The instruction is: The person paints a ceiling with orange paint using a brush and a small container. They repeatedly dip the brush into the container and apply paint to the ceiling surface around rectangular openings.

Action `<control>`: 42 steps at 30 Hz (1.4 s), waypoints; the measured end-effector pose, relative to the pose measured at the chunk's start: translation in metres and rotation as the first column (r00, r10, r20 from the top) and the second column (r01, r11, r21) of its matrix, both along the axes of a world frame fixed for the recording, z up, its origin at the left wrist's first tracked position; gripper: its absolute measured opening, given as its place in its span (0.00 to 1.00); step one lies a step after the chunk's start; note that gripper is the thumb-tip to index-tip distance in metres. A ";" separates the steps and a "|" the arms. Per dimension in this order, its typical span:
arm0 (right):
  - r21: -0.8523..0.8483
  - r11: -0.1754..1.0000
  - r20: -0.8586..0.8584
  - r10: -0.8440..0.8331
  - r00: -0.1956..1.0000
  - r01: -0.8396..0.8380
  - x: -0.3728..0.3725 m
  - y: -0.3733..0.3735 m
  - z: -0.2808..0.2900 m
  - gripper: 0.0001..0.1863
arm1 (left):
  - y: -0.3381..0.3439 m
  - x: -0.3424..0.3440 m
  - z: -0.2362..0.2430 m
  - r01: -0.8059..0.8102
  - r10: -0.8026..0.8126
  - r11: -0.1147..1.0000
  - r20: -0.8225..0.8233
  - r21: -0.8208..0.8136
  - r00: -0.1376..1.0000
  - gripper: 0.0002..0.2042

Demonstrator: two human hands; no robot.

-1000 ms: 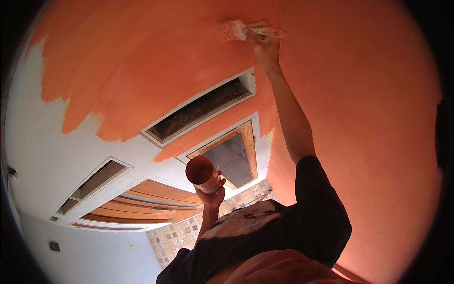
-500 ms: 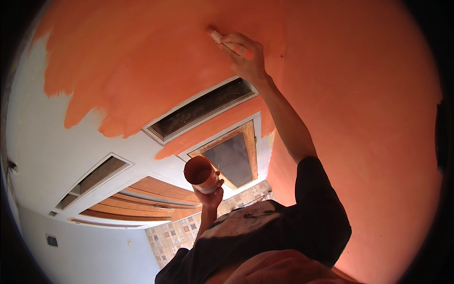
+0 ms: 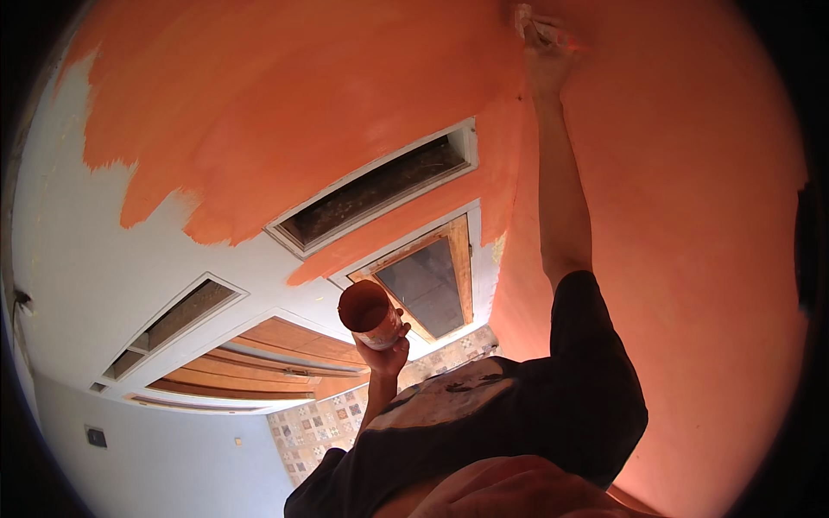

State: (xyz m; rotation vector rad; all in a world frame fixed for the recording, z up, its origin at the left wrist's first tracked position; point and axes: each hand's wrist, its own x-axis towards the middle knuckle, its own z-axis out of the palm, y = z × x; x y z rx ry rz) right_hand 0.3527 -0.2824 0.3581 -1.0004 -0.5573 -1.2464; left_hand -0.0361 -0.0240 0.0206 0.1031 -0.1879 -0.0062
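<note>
Raised high at the top of the view, my right hand (image 3: 548, 62) is closed round the handle of a paintbrush (image 3: 560, 36). The brush is smeared by motion, and its bristles are against or close to the orange wall near the corner; I cannot tell which. My left hand (image 3: 384, 352) grips a paint-stained cup (image 3: 370, 315) from below and the side, at chest height. Orange-brown paint coats the inside of the cup. Wet-looking orange paint (image 3: 285, 95) covers the upper wall and ends in a ragged edge over the white part (image 3: 216, 268).
A framed vent opening (image 3: 376, 190) lies above a wood-framed window (image 3: 425, 289). Another vent (image 3: 177, 324) sits over a wooden door (image 3: 250, 367). The right wall (image 3: 673, 259) is orange. Patterned tiles (image 3: 315, 427) cover the floor, and a dark switch plate (image 3: 95, 437) is on the pale wall.
My right hand has swung up and to the right with the paintbrush, from above the vent to the corner. My left hand and the cup have hardly moved.
</note>
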 end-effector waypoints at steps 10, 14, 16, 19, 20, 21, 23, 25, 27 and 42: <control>-0.513 0.826 0.053 0.301 0.952 -0.233 -0.115 0.144 0.024 0.05 | -0.001 0.014 0.003 0.048 -0.046 0.998 0.077 -0.033 0.996 0.30; -0.354 0.853 -0.085 0.378 0.922 -0.383 -0.092 0.127 0.038 0.07 | -0.003 0.012 0.004 0.042 -0.037 0.998 0.097 -0.045 0.995 0.30; -0.144 0.943 -0.147 0.279 0.949 -0.299 -0.058 0.090 0.038 0.06 | 0.000 0.007 0.002 0.012 -0.009 0.999 0.084 -0.040 0.996 0.30; -0.138 0.956 -0.160 0.237 0.958 -0.259 -0.007 0.012 0.031 0.10 | 0.008 -0.005 -0.005 -0.036 0.037 0.999 0.044 -0.028 0.998 0.30; -0.131 0.979 -0.089 0.145 0.985 -0.156 0.009 0.001 0.024 0.09 | 0.011 -0.008 -0.007 -0.043 0.044 0.999 0.036 -0.033 0.998 0.30; -0.115 0.992 -0.022 0.047 0.999 -0.049 0.022 -0.008 0.016 0.08 | 0.015 -0.012 -0.009 -0.031 0.033 0.998 0.033 -0.046 0.999 0.30; -0.068 0.982 0.107 -0.171 0.980 0.178 0.038 -0.017 0.010 0.07 | 0.021 -0.016 -0.012 -0.056 0.057 0.998 0.014 -0.025 0.998 0.30; -0.194 0.981 0.361 0.095 0.928 -0.025 0.041 0.016 0.015 0.04 | 0.025 -0.018 -0.013 -0.033 0.034 0.998 0.019 -0.046 0.999 0.30; -0.256 0.954 0.370 -0.053 0.928 0.157 0.012 0.048 0.010 0.06 | 0.025 -0.016 -0.012 -0.066 0.066 0.998 -0.006 -0.005 0.998 0.32; 0.101 0.626 -0.346 0.751 0.562 -0.774 -0.176 0.089 -0.112 0.07 | -0.004 0.003 -0.004 0.051 -0.051 0.999 -0.030 0.001 0.998 0.28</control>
